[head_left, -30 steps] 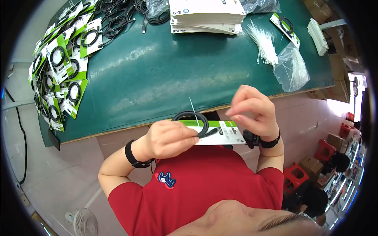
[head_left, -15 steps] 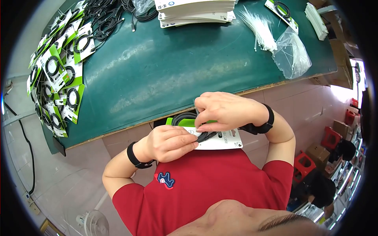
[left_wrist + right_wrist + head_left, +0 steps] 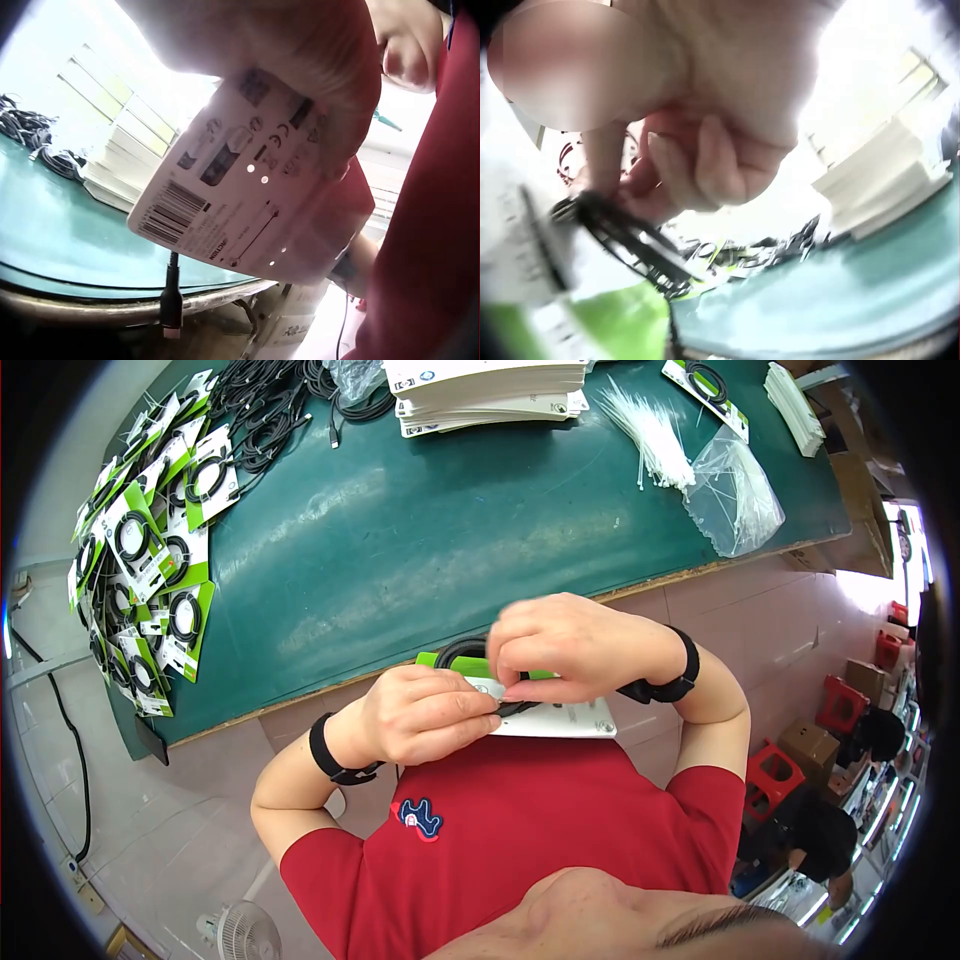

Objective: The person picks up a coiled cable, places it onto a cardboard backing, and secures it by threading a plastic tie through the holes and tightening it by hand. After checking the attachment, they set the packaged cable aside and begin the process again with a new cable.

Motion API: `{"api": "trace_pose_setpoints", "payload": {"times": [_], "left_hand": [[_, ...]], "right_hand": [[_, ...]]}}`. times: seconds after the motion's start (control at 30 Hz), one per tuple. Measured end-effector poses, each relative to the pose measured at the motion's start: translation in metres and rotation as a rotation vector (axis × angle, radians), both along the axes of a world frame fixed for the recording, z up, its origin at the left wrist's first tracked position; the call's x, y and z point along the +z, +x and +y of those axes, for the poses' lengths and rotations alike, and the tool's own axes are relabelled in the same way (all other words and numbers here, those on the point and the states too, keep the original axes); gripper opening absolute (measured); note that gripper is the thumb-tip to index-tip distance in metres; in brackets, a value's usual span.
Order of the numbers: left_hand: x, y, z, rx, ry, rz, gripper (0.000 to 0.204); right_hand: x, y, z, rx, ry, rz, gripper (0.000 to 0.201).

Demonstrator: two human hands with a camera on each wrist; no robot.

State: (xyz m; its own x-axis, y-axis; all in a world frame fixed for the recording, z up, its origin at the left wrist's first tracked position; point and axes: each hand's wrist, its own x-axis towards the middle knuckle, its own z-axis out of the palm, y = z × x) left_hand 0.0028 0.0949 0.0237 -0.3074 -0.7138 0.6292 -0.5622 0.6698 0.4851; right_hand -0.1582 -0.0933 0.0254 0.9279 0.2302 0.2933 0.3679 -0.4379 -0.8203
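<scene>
One card [image 3: 572,722], long axis 9-to-3 in the head view, just off the desk's [image 3: 400,585] near edge; black cable [image 3: 452,648] coiled on it. Left hand [image 3: 428,712], nearer grip: pinching card, at its 3 o'clock. Right hand [image 3: 562,648]: curled over cable; hold, if any, cannot tell.

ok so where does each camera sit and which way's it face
Head: on the head, facing forward and down at left hand and right hand; arms and red shirt show.
Left wrist: on that wrist, facing the card, barcode side; left hand and red shirt show.
Right wrist: on that wrist, facing the black cable; right hand shows.
Shared: head and left wrist both show the card stack.
</scene>
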Motion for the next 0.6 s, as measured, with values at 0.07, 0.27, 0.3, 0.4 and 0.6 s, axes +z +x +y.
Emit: {"api": "trace_pose_setpoints", "payload": {"times": [0.07, 0.27, 0.3, 0.4, 0.6], "left_hand": [[0.004, -0.001, -0.003, -0.008, -0.017, -0.023, 0.015], [0.017, 0.002, -0.008, -0.003, -0.059, -0.094, 0.012], [0.020, 0.002, -0.008, -0.004, -0.063, -0.098, 0.012], [0.026, 0.001, -0.009, -0.026, -0.121, -0.141, 0.012], [0.021, -0.006, -0.011, -0.027, -0.121, -0.232, 0.015]], "right_hand": [[0.014, -0.003, -0.002, -0.004, -0.084, 0.019, 0.014], [0.029, -0.010, 0.003, -0.173, -0.288, -0.124, 0.016], [0.029, -0.011, 0.004, -0.175, -0.291, -0.128, 0.016], [0.028, -0.017, 0.007, -0.170, -0.317, -0.193, 0.017], [0.029, -0.014, 0.003, -0.163, -0.232, -0.028, 0.016]]}}
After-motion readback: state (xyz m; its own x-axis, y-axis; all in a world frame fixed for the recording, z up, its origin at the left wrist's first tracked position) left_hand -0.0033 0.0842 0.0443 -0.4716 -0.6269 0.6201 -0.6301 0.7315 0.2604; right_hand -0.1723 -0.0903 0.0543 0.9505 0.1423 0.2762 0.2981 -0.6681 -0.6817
